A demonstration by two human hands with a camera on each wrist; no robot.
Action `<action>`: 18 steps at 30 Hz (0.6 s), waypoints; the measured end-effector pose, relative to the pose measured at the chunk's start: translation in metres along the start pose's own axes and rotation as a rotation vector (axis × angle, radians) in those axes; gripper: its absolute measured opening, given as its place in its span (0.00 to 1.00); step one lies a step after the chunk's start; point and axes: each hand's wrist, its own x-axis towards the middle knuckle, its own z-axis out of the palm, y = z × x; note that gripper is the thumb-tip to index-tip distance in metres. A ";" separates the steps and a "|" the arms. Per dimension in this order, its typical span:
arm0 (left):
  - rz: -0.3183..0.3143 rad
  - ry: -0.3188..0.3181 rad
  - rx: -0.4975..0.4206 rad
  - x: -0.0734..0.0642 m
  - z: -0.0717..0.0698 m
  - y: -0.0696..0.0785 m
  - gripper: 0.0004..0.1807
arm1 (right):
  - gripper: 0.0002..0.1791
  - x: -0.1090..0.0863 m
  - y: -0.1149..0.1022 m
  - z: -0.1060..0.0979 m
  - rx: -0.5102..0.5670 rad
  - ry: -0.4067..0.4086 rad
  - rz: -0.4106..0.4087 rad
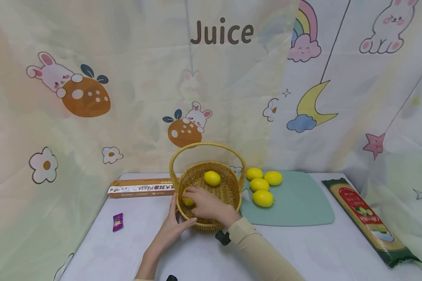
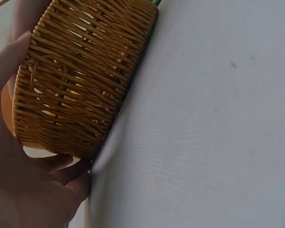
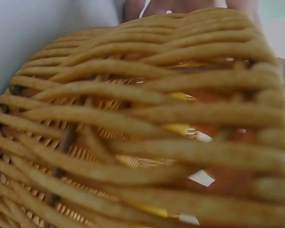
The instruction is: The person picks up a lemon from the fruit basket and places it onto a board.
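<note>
A round woven wicker basket (image 1: 208,227) with a tall arched handle stands on the table. My left hand (image 1: 170,231) holds its near left side; in the left wrist view the thumb lies at the rim and the fingers (image 2: 76,185) curl low against the wall. Reaching inside the basket, my right hand (image 1: 209,203) grips a yellow lemon (image 1: 188,201) by the left wall, partly covering it. Another lemon (image 1: 212,178) lies toward the back of the basket. The weave (image 3: 133,109) fills the right wrist view and mostly hides that hand.
Several lemons (image 1: 263,198) lie on a green cutting board (image 1: 302,210) right of the basket. A long pasta box (image 1: 140,188) is behind left, partly behind the basket. A small purple packet (image 1: 117,222) lies at left, a long green-and-red package (image 1: 369,220) at far right.
</note>
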 end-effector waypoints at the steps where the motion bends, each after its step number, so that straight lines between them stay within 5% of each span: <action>1: 0.000 -0.001 -0.002 0.000 0.000 0.000 0.64 | 0.31 0.000 0.001 0.001 -0.007 0.000 -0.001; 18: 0.001 0.003 0.000 0.002 0.000 -0.003 0.63 | 0.31 0.007 0.010 0.001 -0.115 0.026 -0.003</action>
